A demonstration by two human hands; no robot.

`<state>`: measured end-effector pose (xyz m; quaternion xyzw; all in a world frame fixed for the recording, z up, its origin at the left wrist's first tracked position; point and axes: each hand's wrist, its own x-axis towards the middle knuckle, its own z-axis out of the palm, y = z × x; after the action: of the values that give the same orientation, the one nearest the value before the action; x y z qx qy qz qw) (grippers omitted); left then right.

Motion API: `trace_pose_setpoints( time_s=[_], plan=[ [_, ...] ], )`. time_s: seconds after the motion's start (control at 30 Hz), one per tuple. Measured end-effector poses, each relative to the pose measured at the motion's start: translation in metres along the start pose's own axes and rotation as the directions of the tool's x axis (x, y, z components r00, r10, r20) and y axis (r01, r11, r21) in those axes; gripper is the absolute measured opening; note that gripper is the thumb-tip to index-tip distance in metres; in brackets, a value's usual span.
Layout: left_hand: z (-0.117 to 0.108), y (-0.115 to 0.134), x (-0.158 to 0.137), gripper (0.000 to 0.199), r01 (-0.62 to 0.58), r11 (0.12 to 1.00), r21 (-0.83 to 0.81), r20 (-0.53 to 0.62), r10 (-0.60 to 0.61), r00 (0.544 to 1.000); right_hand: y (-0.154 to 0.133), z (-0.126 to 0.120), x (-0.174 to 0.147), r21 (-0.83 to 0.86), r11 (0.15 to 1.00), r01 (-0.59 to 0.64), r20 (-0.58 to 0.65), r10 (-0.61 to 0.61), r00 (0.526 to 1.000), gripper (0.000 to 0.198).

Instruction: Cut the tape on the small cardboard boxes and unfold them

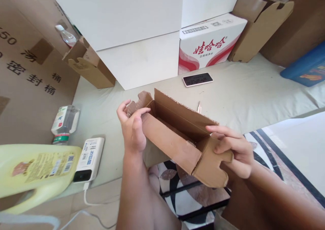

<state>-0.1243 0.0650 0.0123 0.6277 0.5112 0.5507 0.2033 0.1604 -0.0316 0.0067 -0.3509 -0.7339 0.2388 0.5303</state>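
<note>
Between my hands hangs a long brown cardboard box [170,140], tilted with its right end lower, its top open and its inside showing bare board. My left hand [134,126] grips the left end, fingers behind the torn end flap and thumb along the near wall. At the other end, my right hand [233,150] pinches the notched end flap [212,165]. Some right-hand fingertips are hidden behind that flap. Just beyond the far wall lies a small thin metallic item [199,107], partly covered by the box, its kind unclear.
A phone [198,79] lies before a white-and-red carton [208,45] and large white boxes [142,60]. At left are a power bank [90,159] with a cable, a clear bottle [65,123] and a yellow jug [38,172]. Cardboard boxes [261,30] stand behind.
</note>
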Motion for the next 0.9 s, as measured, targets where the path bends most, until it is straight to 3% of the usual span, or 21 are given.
trace_pose_setpoints(
  time_s=[0.2,0.37,0.53,0.67,0.8,0.9],
  plan=[
    [0.000,-0.004,0.002,0.043,-0.107,0.984,-0.142,-0.150,0.085,0.985,0.003,0.000,0.006,-0.002,1.000,-0.030,-0.027,0.030,0.999,0.019],
    [0.006,-0.001,0.003,0.033,-0.206,0.954,-0.216,-0.192,0.165,0.968,0.014,0.001,0.007,-0.098,0.990,-0.101,-0.095,0.092,0.991,0.024],
    [0.016,0.012,0.002,0.031,-0.179,0.934,-0.310,-0.272,0.093,0.958,0.022,0.006,0.011,-0.118,0.986,-0.118,-0.147,0.101,0.984,0.029],
    [0.011,0.014,0.003,0.035,-0.104,0.912,-0.398,-0.302,-0.022,0.953,0.023,0.012,0.010,-0.154,0.976,-0.152,-0.180,0.123,0.976,0.032],
    [-0.001,0.008,0.003,0.041,-0.027,0.845,-0.533,-0.211,-0.101,0.972,0.025,0.019,0.003,-0.184,0.951,-0.249,-0.252,0.199,0.947,0.019],
    [0.004,0.008,0.003,0.037,-0.055,0.824,-0.564,-0.263,-0.116,0.958,0.026,0.023,-0.001,-0.042,0.942,-0.332,-0.207,0.317,0.926,0.073]
  ],
)
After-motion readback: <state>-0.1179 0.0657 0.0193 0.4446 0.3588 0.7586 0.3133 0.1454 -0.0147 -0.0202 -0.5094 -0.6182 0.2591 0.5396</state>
